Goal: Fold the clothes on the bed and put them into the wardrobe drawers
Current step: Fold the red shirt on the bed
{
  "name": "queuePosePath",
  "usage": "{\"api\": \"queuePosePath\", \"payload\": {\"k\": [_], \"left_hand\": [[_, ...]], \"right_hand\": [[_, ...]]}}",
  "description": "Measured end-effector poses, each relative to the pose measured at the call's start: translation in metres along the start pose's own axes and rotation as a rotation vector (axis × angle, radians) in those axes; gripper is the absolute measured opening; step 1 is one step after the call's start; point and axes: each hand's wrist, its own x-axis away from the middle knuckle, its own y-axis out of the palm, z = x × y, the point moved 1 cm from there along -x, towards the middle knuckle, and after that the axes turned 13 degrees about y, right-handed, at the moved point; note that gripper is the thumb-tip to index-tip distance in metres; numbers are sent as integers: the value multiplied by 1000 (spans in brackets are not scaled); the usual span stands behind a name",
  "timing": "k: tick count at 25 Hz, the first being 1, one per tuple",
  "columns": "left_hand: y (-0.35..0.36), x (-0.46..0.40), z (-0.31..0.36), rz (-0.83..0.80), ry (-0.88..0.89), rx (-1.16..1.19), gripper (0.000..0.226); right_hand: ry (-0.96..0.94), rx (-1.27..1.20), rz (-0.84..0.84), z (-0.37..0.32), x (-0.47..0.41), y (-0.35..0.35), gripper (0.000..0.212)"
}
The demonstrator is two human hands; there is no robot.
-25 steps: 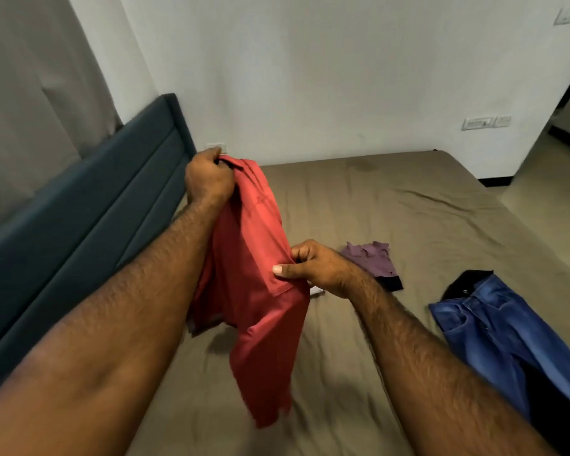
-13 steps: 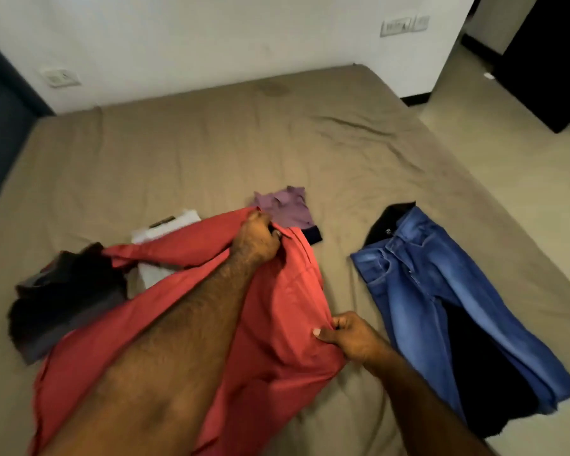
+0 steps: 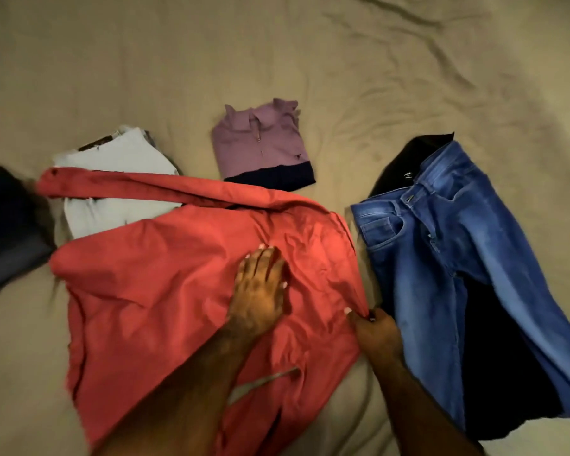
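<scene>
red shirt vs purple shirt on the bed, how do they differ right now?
The red shirt lies spread open and wrinkled; the purple shirt is folded into a compact square. The red one is under the left hand, with the right hand pinching its edge; the purple one is untouched. The red sleeve overlaps a white garment; the purple lies apart. Both rest on the bedsheet.

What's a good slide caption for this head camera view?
Left hand flattens red shirt on bed; right hand pinches its edge beside blue jeans.

Dim warm light, soft blur, bowed edges.
</scene>
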Motion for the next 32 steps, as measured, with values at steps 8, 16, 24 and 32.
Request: {"api": "queuePosePath", "payload": {"k": [8, 16, 24, 32], "left_hand": [[-19, 167, -28, -318, -169, -21, 44], [-26, 325, -85, -139, -801, -62, 49], [-19, 314, -77, 61, -650, -102, 40], [3, 352, -86, -13, -302, -253, 35]], "right_hand": [[265, -404, -256, 23, 43, 28, 43], [-18, -316, 55, 62, 60, 32, 40], [-167, -233, 336, 59, 94, 75, 47], [-120, -110, 332, 76, 47, 30, 38]]}}
